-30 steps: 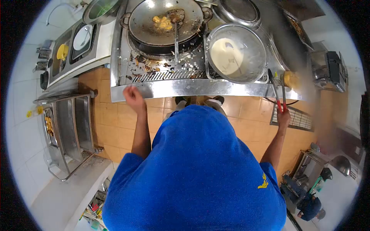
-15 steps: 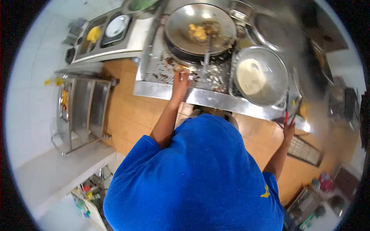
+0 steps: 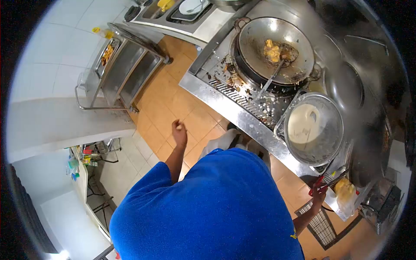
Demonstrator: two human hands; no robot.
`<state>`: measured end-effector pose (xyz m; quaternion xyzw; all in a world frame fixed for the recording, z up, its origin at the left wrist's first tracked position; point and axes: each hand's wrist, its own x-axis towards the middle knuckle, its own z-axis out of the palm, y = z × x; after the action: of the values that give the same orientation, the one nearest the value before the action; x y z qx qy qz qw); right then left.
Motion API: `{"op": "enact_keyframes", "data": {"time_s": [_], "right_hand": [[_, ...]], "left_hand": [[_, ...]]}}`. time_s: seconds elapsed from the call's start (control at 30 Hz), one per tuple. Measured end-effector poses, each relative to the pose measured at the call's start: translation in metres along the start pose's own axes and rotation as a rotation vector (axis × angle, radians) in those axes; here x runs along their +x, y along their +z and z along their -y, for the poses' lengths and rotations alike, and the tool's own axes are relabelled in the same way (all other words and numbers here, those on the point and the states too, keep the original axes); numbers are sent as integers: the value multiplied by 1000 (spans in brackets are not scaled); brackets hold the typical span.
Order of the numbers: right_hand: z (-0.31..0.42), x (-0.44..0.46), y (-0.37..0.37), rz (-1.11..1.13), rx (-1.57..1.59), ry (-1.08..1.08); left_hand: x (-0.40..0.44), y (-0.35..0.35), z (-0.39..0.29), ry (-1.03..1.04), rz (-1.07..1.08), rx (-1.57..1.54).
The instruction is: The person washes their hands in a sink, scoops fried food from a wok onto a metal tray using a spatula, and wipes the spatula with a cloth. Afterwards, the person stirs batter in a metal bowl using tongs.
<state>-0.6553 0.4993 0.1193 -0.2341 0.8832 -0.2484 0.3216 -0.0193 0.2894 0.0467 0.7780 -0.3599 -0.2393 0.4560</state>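
My left hand (image 3: 179, 132) hangs over the tiled floor, away from the stove, with its fingers curled; whether anything small is in them I cannot see. At the right, my right hand (image 3: 318, 196) grips a metal tool with red handles (image 3: 320, 184) beside the counter's front edge; its exact kind is unclear. A wok (image 3: 299, 41) on the stove contains golden fried pieces (image 3: 272, 51) and a skimmer (image 3: 270, 81), whose handle leans over the near rim. Right of the wok, a metal bowl (image 3: 331, 141) contains pale batter (image 3: 302, 125).
Food scraps (image 3: 234, 78) litter the stove top (image 3: 229, 97). A steel trolley (image 3: 125, 73) stands to the left, below a sink counter (image 3: 208, 32). At the far right lies a bag of yellowish food (image 3: 345, 190). A floor grate (image 3: 318, 223) lies near my right arm.
My left hand has left the stove's front edge and now hangs over the floor at the left. My right hand still holds the red-handled tool. The view has turned, shifting the stove rightward.
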Motion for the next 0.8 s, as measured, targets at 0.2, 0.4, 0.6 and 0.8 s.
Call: {"op": "enact_keyframes", "data": {"time_s": [0.2, 0.4, 0.6, 0.8], "right_hand": [[25, 3, -66, 88, -583, 213], [244, -38, -6, 167, -355, -191], [335, -105, 222, 1078, -258, 15], [289, -138, 308, 1187, -38, 486]], "left_hand": [[-9, -80, 107, -553, -493, -14], [130, -117, 146, -537, -504, -873], [421, -142, 67, -374, -199, -985], [661, -149, 58, -433, -181, -901]]}}
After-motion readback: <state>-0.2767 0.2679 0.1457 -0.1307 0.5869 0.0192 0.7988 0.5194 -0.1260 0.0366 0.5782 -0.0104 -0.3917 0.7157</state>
